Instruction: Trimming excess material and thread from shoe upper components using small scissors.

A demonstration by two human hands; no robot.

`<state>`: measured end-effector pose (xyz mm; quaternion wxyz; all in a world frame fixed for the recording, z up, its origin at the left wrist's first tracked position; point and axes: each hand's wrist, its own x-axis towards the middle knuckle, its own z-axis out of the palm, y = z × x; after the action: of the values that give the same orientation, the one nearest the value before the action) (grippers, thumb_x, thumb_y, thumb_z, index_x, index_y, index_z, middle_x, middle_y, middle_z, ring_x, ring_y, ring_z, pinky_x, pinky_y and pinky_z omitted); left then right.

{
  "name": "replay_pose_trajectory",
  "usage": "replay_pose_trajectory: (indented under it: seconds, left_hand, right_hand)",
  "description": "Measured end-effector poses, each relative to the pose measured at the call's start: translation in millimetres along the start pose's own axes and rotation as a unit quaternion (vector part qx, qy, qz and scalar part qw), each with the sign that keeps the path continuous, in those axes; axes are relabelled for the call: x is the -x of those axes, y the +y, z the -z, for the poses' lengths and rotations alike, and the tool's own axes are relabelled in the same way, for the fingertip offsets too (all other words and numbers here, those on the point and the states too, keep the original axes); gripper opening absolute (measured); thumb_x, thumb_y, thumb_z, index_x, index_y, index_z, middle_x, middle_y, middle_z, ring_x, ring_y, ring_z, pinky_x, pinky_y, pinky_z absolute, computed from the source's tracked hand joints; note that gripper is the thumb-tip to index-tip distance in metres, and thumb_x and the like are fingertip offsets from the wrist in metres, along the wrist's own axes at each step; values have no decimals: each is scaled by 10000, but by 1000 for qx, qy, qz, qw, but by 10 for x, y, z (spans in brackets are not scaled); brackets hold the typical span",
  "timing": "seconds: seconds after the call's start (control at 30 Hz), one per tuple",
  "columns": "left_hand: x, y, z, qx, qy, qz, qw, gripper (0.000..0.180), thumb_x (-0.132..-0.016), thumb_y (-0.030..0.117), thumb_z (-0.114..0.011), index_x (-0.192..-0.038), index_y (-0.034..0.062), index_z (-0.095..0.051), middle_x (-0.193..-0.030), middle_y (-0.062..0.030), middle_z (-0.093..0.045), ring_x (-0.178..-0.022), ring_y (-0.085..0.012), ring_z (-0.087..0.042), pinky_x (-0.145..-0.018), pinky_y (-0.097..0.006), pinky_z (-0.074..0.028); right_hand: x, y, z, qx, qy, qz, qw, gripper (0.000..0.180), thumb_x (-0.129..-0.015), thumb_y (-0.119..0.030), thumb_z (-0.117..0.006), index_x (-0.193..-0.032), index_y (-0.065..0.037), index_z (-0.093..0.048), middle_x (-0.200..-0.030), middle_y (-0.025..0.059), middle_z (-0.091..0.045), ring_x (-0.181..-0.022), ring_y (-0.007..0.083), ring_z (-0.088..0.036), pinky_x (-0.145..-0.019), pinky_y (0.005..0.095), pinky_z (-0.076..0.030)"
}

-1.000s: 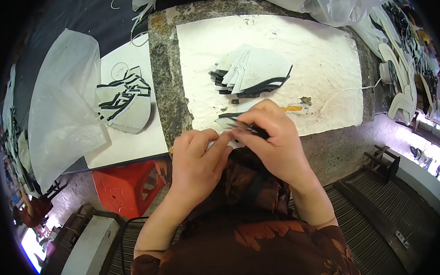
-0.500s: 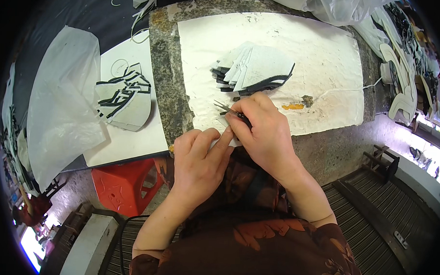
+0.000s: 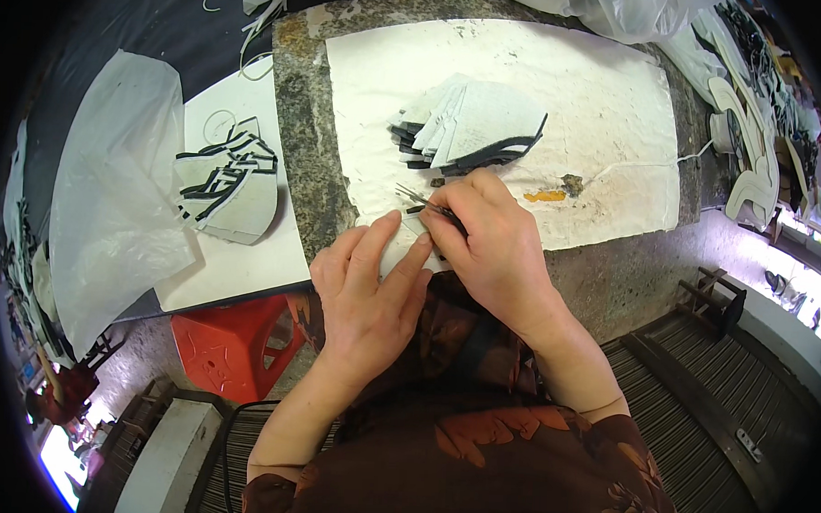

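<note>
Stone tabletop point(image 3: 306, 135), speckled and worn, fills the middle; a creased white sheet point(image 3: 605, 110) covers most of it, likely to give the pale work a smooth, cleaner bed. Left of it, a translucent plastic bag point(image 3: 119, 192) overlaps a white board point(image 3: 224, 282). Red stool point(image 3: 222, 349) below the board.

Left hand point(image 3: 360, 286): fingers spread, palm down, tips on a small pale piece point(image 3: 412, 224) at the sheet's near edge. Reads as steadying it flat. Right hand point(image 3: 497, 241): fingers closed, pinching a slim two-pointed metal tool point(image 3: 421, 201); tweezers or fine scissors, cannot tell which. Points face away from the body, to the left, close over the piece's dark edge; gripped low, presumably for fine control.

Fanned stack point(image 3: 487, 123) of pale, black-edged pieces lies just beyond the hands, overlapped so each edge shows, perhaps for easy picking one by one. Second pile point(image 3: 245, 205) on the board, jumbled, black edges crossing; its place left of the left hand seems to keep it apart from the stack.

Smallest: an orange mark point(image 3: 545, 196) on the sheet, right of the right hand's knuckles.
</note>
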<state>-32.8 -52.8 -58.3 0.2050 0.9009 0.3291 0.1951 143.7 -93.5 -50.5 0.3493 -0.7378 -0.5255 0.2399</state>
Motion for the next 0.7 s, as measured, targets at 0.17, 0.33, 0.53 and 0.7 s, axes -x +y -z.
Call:
replay_pose_trajectory:
  seconds: [0.17, 0.33, 0.53, 0.7]
  left_hand:
    - [-16, -16, 2, -20, -22, -2, 1000, 352, -865, 164, -796, -1216, 142, -772, -1456, -85, -613, -1304, -306, -543, -1057, -434, -378]
    - [-6, -19, -24, -35, -30, -2, 999, 325, -886, 182, -781, -1209, 155, -760, -1410, -40, -657, -1294, -291, -559, -1052, -428, -367]
    - [-13, 24, -24, -47, -28, 5, 999, 321, -892, 183, -776, -1211, 156, -754, -1402, -31, -665, -1298, -290, -553, -1058, -429, -365]
    - [-12, 50, -26, -57, -30, 12, 998, 307, -910, 194, -755, -1215, 156, -751, -1403, -28, -664, -1300, -295, -549, -1067, -437, -360]
  right_hand:
    - [7, 17, -21, 5, 7, 6, 1000, 106, -913, -104, -721, -968, -56, -644, -931, 131, -598, -790, 371, -653, -661, 440, -537]
    - [10, 20, -15, 5, 6, 9, 1000, 109, -918, -112, -719, -978, -60, -644, -936, 132, -598, -788, 373, -650, -662, 446, -536]
    - [2, 20, 41, -9, 14, -9, 1000, 91, -923, -115, -711, -956, -56, -649, -914, 138, -613, -790, 372, -653, -670, 448, -541]
    - [-6, 46, 93, -4, 46, -22, 999, 102, -918, -119, -703, -948, -42, -644, -912, 149, -631, -806, 381, -657, -673, 453, -543]
